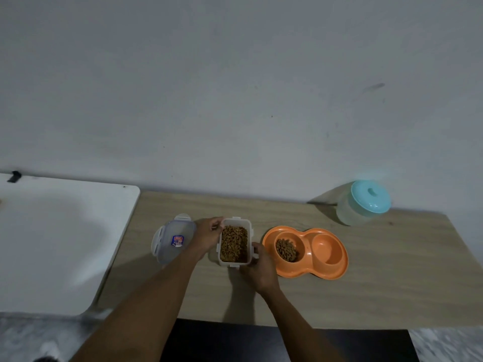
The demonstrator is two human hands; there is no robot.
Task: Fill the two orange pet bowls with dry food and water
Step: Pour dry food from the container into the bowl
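One orange plastic double pet dish (pixel 287 267) lies on the one light wood-grain surface (pixel 366 283), and it has two round bowls: one bowl holding brown dry kibble (pixel 287 250) and one empty bowl (pixel 327 249). There is one clear rectangular plastic container (pixel 235 262) filled with the same kibble, and one clear clip-lock lid with a small blue and red label (pixel 172 240). One translucent round jar with a turquoise lid (pixel 363 202) stands at the far right. One white rounded-corner table top (pixel 57 244) adjoins on the left. Two bare hands are in view: one left hand (pixel 207 233) and one right hand (pixel 261 267).
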